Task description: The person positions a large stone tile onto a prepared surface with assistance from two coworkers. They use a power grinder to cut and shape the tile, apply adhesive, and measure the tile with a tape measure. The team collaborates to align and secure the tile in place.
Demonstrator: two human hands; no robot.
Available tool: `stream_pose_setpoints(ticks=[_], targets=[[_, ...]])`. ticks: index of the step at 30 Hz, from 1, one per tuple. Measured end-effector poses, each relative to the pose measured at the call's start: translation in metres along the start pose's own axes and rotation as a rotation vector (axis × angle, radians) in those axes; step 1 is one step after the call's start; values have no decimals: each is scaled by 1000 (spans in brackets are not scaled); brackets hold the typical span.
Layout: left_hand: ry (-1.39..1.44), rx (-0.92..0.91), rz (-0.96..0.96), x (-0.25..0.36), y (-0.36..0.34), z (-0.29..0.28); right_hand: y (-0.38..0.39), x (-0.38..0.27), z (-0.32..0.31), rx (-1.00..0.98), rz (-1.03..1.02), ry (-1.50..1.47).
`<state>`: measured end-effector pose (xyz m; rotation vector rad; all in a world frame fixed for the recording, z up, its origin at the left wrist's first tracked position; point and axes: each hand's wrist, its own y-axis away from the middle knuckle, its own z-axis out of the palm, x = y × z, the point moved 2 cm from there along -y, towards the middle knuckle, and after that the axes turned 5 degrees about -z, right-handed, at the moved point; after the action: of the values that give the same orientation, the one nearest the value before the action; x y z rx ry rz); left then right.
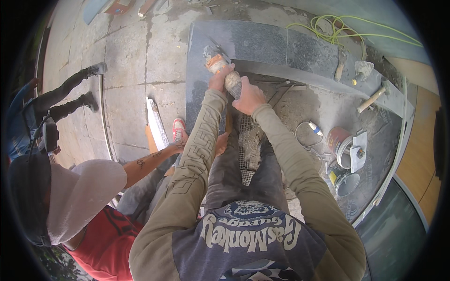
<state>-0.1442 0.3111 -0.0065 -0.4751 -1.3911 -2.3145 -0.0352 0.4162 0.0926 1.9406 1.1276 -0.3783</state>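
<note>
Grinder (217, 62) located over the grey slab's (260, 41) far left corner. My left hand (220, 79) grips its body toward the head; my right hand (250, 97) holds the rear. Hammer (372, 100) lies right, bucket (336, 141) nearer; co-worker (86, 196) at near left.

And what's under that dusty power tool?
Grey stone slab shows around the front end of the power tool. The spot right beneath is covered by the power tool and the left hand, so I can't see what's there.
</note>
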Motion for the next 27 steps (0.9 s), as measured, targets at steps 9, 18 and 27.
stream_pose_setpoints(ticks=[9, 18, 27], targets=[[53, 20, -110, 14, -17, -4, -16, -9, -4, -29, 22, 15], [51, 27, -86, 7, -17, -5, -12, -4, 1, -35, 19, 6], [66, 56, -43, -1, -1, 4, -2, 4, 2, -15, -2, 2]])
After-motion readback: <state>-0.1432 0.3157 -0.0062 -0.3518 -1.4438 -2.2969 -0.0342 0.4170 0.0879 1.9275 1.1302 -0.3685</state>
